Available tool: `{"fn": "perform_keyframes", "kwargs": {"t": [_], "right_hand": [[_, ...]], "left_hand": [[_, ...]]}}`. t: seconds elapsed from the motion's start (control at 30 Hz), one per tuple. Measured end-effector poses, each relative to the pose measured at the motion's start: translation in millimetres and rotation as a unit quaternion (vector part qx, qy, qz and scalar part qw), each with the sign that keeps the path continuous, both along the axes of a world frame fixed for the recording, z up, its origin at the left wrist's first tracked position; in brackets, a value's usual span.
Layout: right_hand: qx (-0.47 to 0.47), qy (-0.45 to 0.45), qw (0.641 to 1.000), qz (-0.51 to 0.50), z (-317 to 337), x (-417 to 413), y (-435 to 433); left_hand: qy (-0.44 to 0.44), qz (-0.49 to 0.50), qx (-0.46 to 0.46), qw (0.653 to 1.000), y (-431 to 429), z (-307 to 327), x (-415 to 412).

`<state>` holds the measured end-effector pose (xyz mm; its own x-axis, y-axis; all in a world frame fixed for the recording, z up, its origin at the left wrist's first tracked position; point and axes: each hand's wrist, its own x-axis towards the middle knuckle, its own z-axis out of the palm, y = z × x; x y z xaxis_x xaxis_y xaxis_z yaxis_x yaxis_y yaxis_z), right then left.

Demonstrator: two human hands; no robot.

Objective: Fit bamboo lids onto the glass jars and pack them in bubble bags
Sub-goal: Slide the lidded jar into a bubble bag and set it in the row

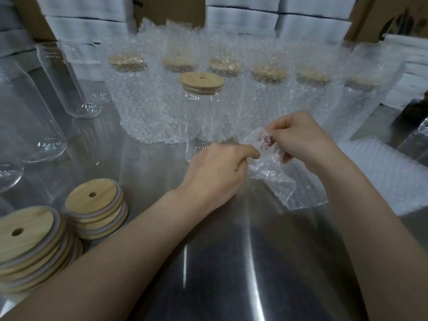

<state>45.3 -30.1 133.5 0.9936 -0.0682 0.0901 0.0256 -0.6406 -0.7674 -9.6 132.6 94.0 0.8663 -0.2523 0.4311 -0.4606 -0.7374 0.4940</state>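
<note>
A glass jar (pixel 201 117) with a bamboo lid (pixel 202 81) fitted on top stands upright in the middle of the steel table (pixel 208 262). Just in front of it, my left hand (pixel 217 172) and my right hand (pixel 301 137) both pinch the top edge of a clear bubble bag (pixel 275 179), which hangs down between them onto the table. Behind the jar stands a row of several lidded jars in bubble bags (pixel 268 89). Two stacks of loose bamboo lids (pixel 97 208) lie at the front left.
Bare glass jars without lids (pixel 67 79) stand at the left, one large jar (pixel 30 117) close to the edge. A pile of flat bubble bags (pixel 379 172) lies at the right. White boxes (pixel 240 19) and cardboard are stacked behind the table.
</note>
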Motion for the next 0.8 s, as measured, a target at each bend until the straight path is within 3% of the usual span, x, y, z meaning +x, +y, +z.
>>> {"fn": "perform_keyframes", "kwargs": {"t": [0.27,0.43,0.5,0.57,0.7,0.8], "right_hand": [[-0.111,-0.199,0.973,0.042,6.4,-11.3,4.1],[0.002,-0.302,0.952,0.043,5.7,-16.7,20.7],[0.083,-0.285,0.952,0.076,8.8,-16.9,31.5],[0.106,-0.232,0.96,0.117,14.1,-16.7,44.8],[0.027,-0.089,0.984,0.149,26.6,-11.1,72.7],[0.024,-0.061,0.986,0.152,27.0,-2.7,89.2]], "left_hand": [[0.067,0.063,0.058,0.994,0.7,-4.0,7.2],[0.072,0.07,0.003,0.995,-1.0,-5.9,8.0],[0.073,0.075,-0.009,0.994,-3.1,-5.7,7.1],[0.082,0.08,-0.01,0.993,-5.0,-4.0,5.1],[0.112,0.07,-0.031,0.991,-4.7,-2.9,3.5],[0.119,0.063,-0.037,0.99,-2.5,-3.8,3.4]]}}
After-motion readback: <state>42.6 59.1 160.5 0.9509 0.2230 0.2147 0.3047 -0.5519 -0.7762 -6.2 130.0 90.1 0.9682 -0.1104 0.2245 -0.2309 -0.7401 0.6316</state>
